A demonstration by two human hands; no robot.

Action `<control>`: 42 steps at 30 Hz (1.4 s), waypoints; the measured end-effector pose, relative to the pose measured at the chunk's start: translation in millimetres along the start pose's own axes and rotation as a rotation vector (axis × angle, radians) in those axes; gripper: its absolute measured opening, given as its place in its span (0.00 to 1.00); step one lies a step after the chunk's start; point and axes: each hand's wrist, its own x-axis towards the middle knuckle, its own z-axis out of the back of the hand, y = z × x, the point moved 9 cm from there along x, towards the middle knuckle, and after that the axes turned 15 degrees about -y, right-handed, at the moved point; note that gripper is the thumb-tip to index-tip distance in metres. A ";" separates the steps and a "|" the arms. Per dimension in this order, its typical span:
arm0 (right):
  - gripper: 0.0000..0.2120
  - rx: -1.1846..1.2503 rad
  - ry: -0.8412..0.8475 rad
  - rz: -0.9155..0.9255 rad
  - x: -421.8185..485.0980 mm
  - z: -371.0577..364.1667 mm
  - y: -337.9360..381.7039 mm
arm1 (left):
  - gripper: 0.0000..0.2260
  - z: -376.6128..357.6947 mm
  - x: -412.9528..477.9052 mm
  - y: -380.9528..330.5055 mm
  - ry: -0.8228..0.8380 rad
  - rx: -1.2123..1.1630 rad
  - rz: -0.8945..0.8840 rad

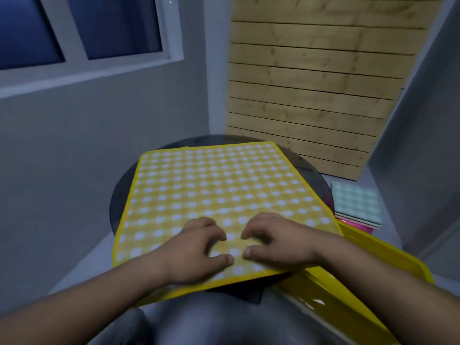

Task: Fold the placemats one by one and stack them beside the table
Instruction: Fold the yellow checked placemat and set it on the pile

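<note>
Item 1: yellow checked placemat (219, 185), yellow border, one piece; lies spread open and unfolded across the round table (308, 168), covering most of the dark top; its near edge overhangs the table toward the person.

Item 2: left hand (199, 247); rests on the near part of the placemat, left of its middle; fingers curled, fingertips and thumb bearing on the cloth; cannot tell whether any cloth is pinched between them.

Item 3: right hand (276, 240); just beside the left hand, on the same near part of the placemat; fingers likewise curled, thumb tip on the cloth; pinch or mere pressure cannot be told.

Item 4: stack of folded placemats (357, 205); right of the table, just beside its rim, lower than the top; green checked piece uppermost, pink layers beneath; sits on a pink support (358, 226).

Item 5: glossy yellow plastic object (373, 255); near right, under the right forearm.

Item 6: window (82, 28), far left; wooden slat panel (311, 83), far right.
</note>
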 end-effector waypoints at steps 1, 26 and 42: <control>0.21 0.016 -0.006 -0.019 0.9 0.0 -3.4 | 0.26 -1.4 1.5 2.7 0.008 -0.024 0.013; 0.04 0.167 -0.113 -0.052 -20.6 -28.6 8.6 | 0.26 -5.6 1.6 17.6 -0.009 -0.272 0.048; 0.07 0.393 -0.252 -0.138 -2.2 21.7 22.6 | 0.07 38.3 7.7 -2.0 -0.007 -0.684 0.118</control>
